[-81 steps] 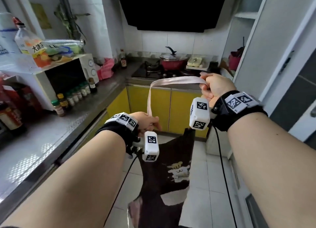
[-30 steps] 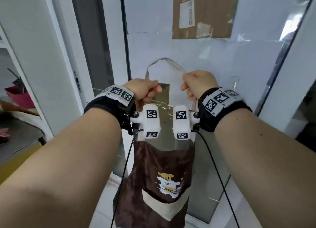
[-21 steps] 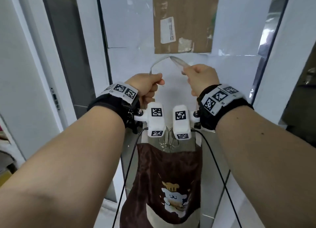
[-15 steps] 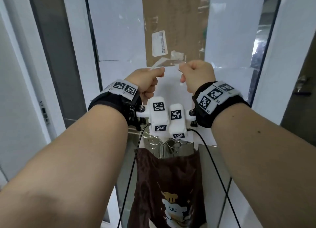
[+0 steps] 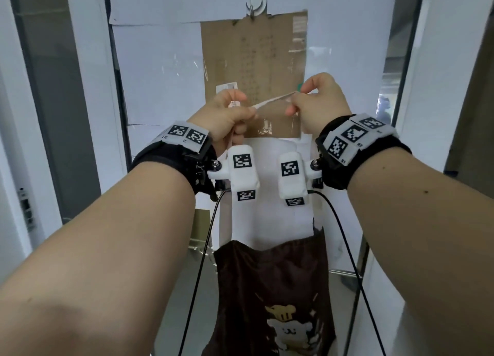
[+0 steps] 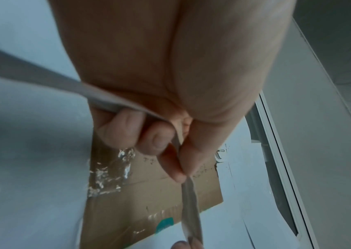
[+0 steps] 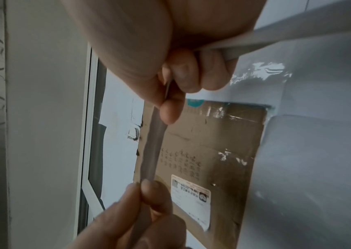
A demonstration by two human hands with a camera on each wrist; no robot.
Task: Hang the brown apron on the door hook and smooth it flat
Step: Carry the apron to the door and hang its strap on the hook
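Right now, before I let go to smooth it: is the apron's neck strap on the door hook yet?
Not yet. Left hand and right hand pinch the neck strap stretched between them, well below the hook.

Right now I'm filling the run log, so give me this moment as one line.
left hand: pinches neck strap | right hand: pinches neck strap | brown apron: hangs below hands | door hook: above strap, bare

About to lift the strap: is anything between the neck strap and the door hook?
Nothing visible. The neck strap, stretched between the left hand and right hand, sits below the hook; only flat taped cardboard lies between.
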